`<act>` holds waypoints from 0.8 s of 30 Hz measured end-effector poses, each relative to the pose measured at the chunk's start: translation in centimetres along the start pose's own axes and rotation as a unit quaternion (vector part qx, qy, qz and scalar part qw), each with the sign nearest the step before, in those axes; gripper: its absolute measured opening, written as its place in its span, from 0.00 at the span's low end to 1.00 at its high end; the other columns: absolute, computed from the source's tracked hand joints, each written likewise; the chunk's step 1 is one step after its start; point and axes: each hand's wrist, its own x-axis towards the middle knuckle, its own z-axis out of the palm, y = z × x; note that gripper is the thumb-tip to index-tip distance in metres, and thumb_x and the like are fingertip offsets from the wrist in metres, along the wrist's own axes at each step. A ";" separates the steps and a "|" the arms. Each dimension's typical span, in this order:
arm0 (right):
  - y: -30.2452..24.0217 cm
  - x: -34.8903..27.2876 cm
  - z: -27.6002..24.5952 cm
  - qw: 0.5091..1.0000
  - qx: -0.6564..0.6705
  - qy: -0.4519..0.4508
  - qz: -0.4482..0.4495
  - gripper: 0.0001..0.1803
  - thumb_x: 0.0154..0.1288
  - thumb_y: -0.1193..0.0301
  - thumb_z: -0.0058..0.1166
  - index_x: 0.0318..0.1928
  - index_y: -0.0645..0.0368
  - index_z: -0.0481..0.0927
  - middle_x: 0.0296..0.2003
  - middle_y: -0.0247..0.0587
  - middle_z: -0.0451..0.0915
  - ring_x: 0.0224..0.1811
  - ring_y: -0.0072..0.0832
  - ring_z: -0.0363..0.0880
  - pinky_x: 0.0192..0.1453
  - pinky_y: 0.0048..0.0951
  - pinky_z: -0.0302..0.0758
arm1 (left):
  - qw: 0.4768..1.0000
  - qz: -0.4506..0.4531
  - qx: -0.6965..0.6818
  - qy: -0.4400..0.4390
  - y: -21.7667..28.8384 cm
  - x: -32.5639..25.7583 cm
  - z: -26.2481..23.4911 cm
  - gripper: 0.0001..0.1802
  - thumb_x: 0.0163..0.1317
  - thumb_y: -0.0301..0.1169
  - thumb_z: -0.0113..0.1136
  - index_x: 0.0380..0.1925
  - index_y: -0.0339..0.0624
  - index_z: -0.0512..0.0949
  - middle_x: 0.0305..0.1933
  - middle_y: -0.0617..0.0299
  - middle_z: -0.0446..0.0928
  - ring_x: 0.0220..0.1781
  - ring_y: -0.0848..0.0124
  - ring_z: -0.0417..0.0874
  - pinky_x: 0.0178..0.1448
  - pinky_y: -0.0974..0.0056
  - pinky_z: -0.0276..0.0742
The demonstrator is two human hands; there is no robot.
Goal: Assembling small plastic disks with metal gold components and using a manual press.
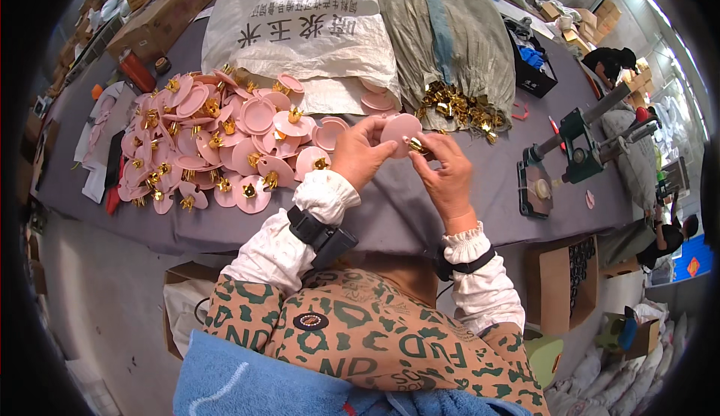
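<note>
Crowded workshop all round, with cartons (pixel 161 18) toward the back and, in front, a long grey-clothed table (pixel 184 221). Side by side at the far part of it, a white woven sack (pixel 296 45) and a greyish sack (pixel 405 22) with a blue stripe, with loose gold pieces (pixel 459 108) spilled at the mouth of the latter. To the left, a broad heap of pink discs (pixel 204 146), many bearing gold pronged fittings (pixel 250 190); to the right, a dark green hand press (pixel 581 142), well apart from both hands. Between heap and press, in front of the sacks, a single pink disc (pixel 400 131) held up off the table. Pinched at its left edge by the left hand (pixel 358 152), with thumb and fingers drawn together on it. In the right hand (pixel 446 180), a small gold piece (pixel 417 145), nipped between thumb and fingers at the lower right of the disc. Cannot tell for certain about contact between the two. Judging by the fitted ones in the heap, apparently at the step of joining gold to pink. Probably calls next for holding the disc steady on the left, lining up the gold piece on the right, and pressing or turning it home.
</note>
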 end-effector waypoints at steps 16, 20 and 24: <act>0.2 -2.3 2.9 0.890 0.330 -0.013 0.315 0.12 0.61 0.76 0.63 0.45 0.67 0.82 0.38 0.38 0.84 0.35 0.19 0.81 0.38 0.21 0.80 | 0.986 0.028 0.160 -0.022 1.7 -3.9 -0.5 0.14 0.60 0.25 0.61 0.47 0.34 0.78 0.41 0.55 0.84 0.42 0.74 0.84 0.48 0.68 0.80; 0.1 -2.7 4.1 0.869 0.368 -0.058 0.325 0.14 0.61 0.74 0.64 0.46 0.66 0.82 0.38 0.37 0.84 0.34 0.20 0.80 0.39 0.21 0.78 | 0.975 0.007 0.223 -0.017 2.0 -3.4 -4.7 0.16 0.58 0.24 0.60 0.48 0.35 0.78 0.41 0.57 0.83 0.43 0.75 0.83 0.49 0.68 0.79; 7.0 0.0 1.1 0.990 -0.038 -0.014 0.132 0.19 0.55 0.70 0.68 0.48 0.61 0.81 0.41 0.41 0.84 0.42 0.33 0.81 0.47 0.32 0.77 | 0.966 0.098 0.218 0.102 4.0 0.3 -14.6 0.16 0.56 0.29 0.59 0.45 0.36 0.80 0.36 0.53 0.82 0.37 0.66 0.82 0.43 0.62 0.78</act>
